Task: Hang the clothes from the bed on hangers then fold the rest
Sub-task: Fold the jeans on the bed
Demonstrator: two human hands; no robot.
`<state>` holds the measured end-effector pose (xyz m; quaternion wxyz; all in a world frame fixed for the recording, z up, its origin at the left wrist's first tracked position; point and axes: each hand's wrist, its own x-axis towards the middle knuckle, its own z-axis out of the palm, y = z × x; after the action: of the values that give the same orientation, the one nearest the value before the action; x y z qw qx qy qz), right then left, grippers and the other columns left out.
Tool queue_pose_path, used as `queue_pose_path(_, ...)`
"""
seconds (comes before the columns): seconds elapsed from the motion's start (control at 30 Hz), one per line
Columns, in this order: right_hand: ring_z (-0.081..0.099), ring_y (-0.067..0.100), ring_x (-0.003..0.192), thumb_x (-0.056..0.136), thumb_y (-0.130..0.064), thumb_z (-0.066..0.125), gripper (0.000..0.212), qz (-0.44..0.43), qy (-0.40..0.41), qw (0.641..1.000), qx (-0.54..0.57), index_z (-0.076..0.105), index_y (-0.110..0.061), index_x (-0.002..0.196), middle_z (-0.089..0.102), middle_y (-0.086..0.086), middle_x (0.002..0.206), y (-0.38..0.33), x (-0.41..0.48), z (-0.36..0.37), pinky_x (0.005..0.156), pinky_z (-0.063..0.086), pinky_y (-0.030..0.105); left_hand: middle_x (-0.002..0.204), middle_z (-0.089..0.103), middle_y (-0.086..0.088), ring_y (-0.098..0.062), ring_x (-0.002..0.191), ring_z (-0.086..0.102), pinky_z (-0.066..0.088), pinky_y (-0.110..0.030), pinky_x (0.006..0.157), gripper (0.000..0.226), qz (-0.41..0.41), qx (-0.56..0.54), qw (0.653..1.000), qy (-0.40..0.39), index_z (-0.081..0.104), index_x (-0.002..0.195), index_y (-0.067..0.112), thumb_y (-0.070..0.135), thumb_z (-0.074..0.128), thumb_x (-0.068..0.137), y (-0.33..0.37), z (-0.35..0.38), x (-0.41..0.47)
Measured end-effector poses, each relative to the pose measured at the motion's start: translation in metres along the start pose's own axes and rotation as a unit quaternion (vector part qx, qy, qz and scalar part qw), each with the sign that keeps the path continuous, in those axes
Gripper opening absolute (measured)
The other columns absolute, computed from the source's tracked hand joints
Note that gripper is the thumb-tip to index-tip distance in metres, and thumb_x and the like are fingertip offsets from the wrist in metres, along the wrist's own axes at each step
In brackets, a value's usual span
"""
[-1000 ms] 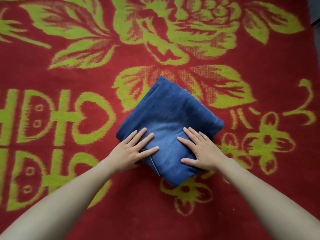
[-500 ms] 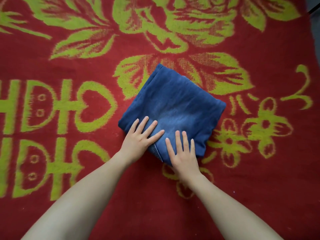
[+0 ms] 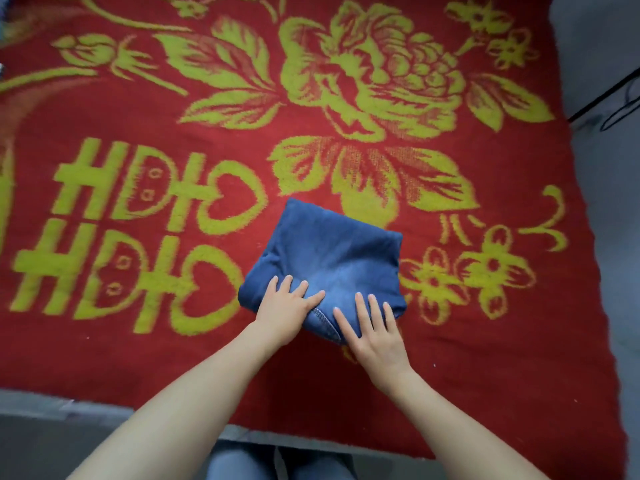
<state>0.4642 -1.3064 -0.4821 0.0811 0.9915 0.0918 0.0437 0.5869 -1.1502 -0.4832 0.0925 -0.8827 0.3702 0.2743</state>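
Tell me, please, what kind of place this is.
Probably a bedroom at home. A red flowered blanket lies spread flat like bedding. Folded jeans rest on it under the left hand and right hand. Grey floor shows beside it.

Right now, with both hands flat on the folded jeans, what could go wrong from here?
1. The left hand and right hand press only the near edge of the jeans; the far side looks puffy and may stay lumpy.
2. The bundle looks thick, so it might spring open once the hands lift.
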Motion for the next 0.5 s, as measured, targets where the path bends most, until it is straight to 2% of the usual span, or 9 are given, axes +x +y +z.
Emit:
queue_pose_path(0.1, 0.07, 0.028, 0.072, 0.074, -0.006, 0.049, 0.044, -0.066, 0.0, 0.997, 0.034, 0.074, -0.025, 0.103, 0.072, 0.014, 0.088, -0.015, 0.002, -0.024, 0.061, 0.057, 0.032, 0.154, 0.021, -0.004, -0.032, 0.142, 0.015, 0.009, -0.048, 0.114, 0.061, -0.042, -0.032, 0.998, -0.033, 0.012, 0.148, 0.037, 0.02, 0.042, 0.097, -0.002, 0.003, -0.046)
queue_pose_path(0.2, 0.062, 0.018, 0.053, 0.051, -0.008, 0.068, 0.053, -0.155, -0.015, 0.987, 0.047, 0.075, -0.029, 0.1, 0.07, 0.005, 0.076, -0.023, 0.016, -0.057, 0.048, 0.049, 0.021, 0.155, 0.021, 0.0, -0.029, 0.143, 0.015, 0.009, -0.047, 0.114, 0.063, -0.093, -0.095, 0.99, -0.045, 0.01, 0.148, 0.039, 0.03, 0.045, 0.097, -0.009, 0.004, -0.093)
queue_pose_path(0.3, 0.057, 0.014, 0.047, 0.049, -0.01, 0.067, 0.053, -0.226, 0.014, 0.973, 0.053, 0.075, -0.032, 0.097, 0.068, 0.002, 0.071, -0.043, 0.04, -0.101, 0.042, 0.044, 0.02, 0.155, 0.021, 0.005, -0.025, 0.144, 0.015, 0.008, -0.046, 0.115, 0.066, -0.161, -0.166, 0.973, -0.009, 0.01, 0.148, 0.042, 0.025, 0.046, 0.096, -0.026, 0.0, -0.148)
queue_pose_path(0.4, 0.055, 0.013, 0.047, 0.05, -0.01, 0.066, 0.054, -0.323, 0.071, 0.943, 0.041, 0.074, -0.032, 0.098, 0.066, 0.0, 0.068, -0.088, 0.072, -0.152, 0.04, 0.043, 0.02, 0.151, 0.031, 0.011, -0.02, 0.139, 0.027, 0.008, -0.052, 0.115, 0.07, -0.242, -0.226, 0.942, 0.053, 0.016, 0.146, 0.044, 0.009, 0.041, 0.092, -0.056, -0.005, -0.219)
queue_pose_path(0.5, 0.054, 0.013, 0.046, 0.048, -0.009, 0.071, 0.057, -0.4, 0.125, 0.908, 0.015, 0.074, -0.033, 0.1, 0.065, -0.001, 0.067, -0.15, 0.101, -0.2, 0.038, 0.042, 0.021, 0.143, 0.042, 0.014, -0.014, 0.132, 0.039, 0.007, -0.054, 0.114, 0.066, -0.325, -0.256, 0.905, 0.098, 0.02, 0.144, 0.045, 0.014, 0.045, 0.092, -0.087, 0.001, -0.296)
